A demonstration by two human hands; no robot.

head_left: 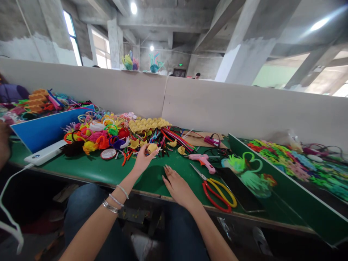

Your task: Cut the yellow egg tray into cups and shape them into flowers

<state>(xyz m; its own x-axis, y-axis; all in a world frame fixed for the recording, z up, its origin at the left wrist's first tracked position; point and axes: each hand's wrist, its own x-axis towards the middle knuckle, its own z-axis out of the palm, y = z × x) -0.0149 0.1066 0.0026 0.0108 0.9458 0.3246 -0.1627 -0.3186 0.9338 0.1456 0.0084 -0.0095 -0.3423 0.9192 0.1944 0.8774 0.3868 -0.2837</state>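
My left hand (144, 159), with bracelets on its wrist, pinches a small yellow egg-carton cup (152, 148) between thumb and fingers above the green table (95, 167). Flat on the table, my right hand (175, 183) rests with its fingers stretched out and nothing in it. More cut yellow cups (181, 149) lie just beyond my hands. Behind them sits a yellow egg carton (149, 124) beside a bundle of pipe cleaners (179, 139). To the right of my right hand are a pink glue gun (202, 160) and scissors (217, 192) with red and yellow handles.
A heap of coloured pipe-cleaner pieces (95, 136) fills the left, near a blue divider (54, 127) and a white power strip (47, 152). A black phone (240, 192) lies on the right, before a green divider (288, 185). Another person's hand (4, 143) shows at the left edge.
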